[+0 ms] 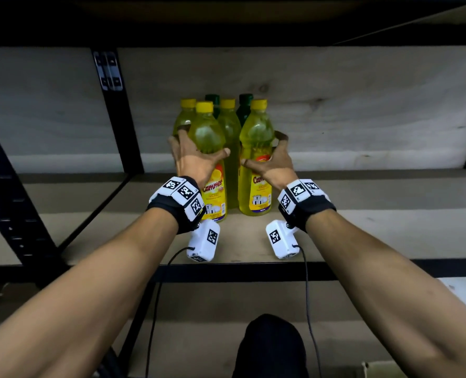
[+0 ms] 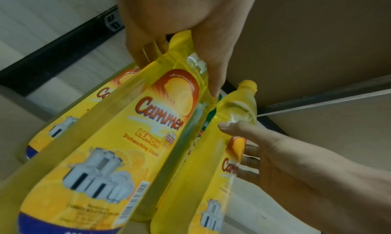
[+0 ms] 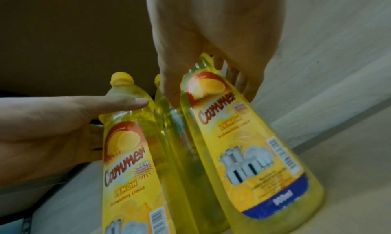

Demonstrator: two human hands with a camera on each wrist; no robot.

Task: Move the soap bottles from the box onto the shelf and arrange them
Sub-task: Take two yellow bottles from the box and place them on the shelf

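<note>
Two yellow Cammer lemon soap bottles stand upright at the front of a cluster on the wooden shelf [image 1: 362, 227]. My left hand [image 1: 196, 156] grips the front left bottle [image 1: 208, 137] at its shoulder, thumb across the front and fingers round its left side. My right hand [image 1: 270, 162] grips the front right bottle [image 1: 256, 132] the same way. In the left wrist view the left hand [image 2: 180, 28] holds its bottle [image 2: 135, 137]. In the right wrist view the right hand [image 3: 211, 45] holds its bottle [image 3: 243, 145]. Both bottle bases rest on the shelf.
Behind the front pair stand two more yellow bottles [image 1: 229, 124] and two green-capped bottles [image 1: 212, 100]. A black upright post [image 1: 117, 110] divides the shelf on the left. The upper shelf hangs close above the caps. A cardboard edge [image 1: 376, 371] shows at the bottom right.
</note>
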